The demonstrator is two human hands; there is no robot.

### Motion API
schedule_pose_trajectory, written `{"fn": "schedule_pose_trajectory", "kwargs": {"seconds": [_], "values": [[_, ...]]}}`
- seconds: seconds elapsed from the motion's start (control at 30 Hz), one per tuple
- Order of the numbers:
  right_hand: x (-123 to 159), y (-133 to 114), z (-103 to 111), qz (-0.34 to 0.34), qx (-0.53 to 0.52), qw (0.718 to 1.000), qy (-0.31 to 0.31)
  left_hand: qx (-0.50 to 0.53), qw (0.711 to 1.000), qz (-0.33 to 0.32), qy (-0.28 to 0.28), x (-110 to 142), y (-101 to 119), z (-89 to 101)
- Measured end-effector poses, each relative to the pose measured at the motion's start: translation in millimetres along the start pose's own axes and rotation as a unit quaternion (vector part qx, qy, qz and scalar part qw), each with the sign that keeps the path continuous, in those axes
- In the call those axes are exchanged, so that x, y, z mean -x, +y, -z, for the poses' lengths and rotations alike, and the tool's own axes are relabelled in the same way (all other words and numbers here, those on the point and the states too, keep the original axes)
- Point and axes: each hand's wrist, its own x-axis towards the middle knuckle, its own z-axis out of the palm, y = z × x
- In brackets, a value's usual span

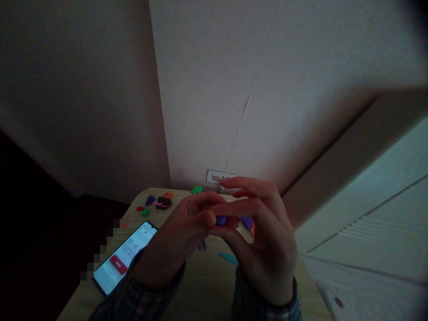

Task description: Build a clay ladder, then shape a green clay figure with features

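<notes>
Both my hands are raised over a small wooden table point(203, 285) and meet at a small purple lump of clay point(221, 220). My left hand point(174, 243) curls its fingers round the lump from the left. My right hand point(261, 236) pinches it between thumb and forefinger, with its other fingers stretched out above. Most of the lump is hidden by my fingers.
A lit phone point(124, 257) lies at the table's left edge. Small clay pieces sit at the far end: a dark figure point(163, 203), green bits point(196, 190), red and purple bits point(149, 200). A teal sliver point(228, 258) lies near my right wrist. Walls rise behind; a wall socket point(219, 177) is there.
</notes>
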Motion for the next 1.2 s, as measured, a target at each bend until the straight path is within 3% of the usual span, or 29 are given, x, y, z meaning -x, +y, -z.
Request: {"fn": "schedule_pose_trajectory", "kwargs": {"seconds": [0.1,0.3,0.43,0.53,0.63,0.73,0.83,1.07,1.2], "values": [[0.1,2.3,5.3,-0.019,-0.023,1.000,0.005,-0.013,1.000,0.014,-0.007,-0.2,-7.2,3.3],[-4.4,3.1,17.8,-0.033,-0.037,0.997,-0.061,-0.015,1.000,-0.006,0.019,0.0,-10.1,7.7],[-2.3,12.5,8.6,-0.033,-0.034,0.996,-0.070,-0.019,0.999,0.000,0.036,-0.7,-15.7,12.1],[16.6,29.1,-11.8,-0.045,-0.049,0.993,-0.097,-0.006,0.995,0.015,0.096,5.1,-34.6,32.4],[54.6,50.4,-34.0,-0.075,-0.081,0.987,-0.121,-0.014,0.987,0.024,0.160,16.8,-66.2,65.2],[97.4,71.2,-48.0,-0.128,-0.105,0.979,-0.120,0.000,0.987,0.058,0.149,27.7,-99.4,94.0],[124.8,88.2,-52.5,-0.166,-0.121,0.971,-0.119,0.005,0.988,0.083,0.128,33.4,-120.7,108.0],[131.9,105.4,-56.9,-0.177,-0.128,0.971,-0.097,0.006,0.989,0.109,0.095,34.6,-129.5,117.4],[134.9,105.3,-61.8,-0.175,-0.133,0.972,-0.087,-0.012,0.987,0.117,0.105,34.4,-129.9,121.4]]}}
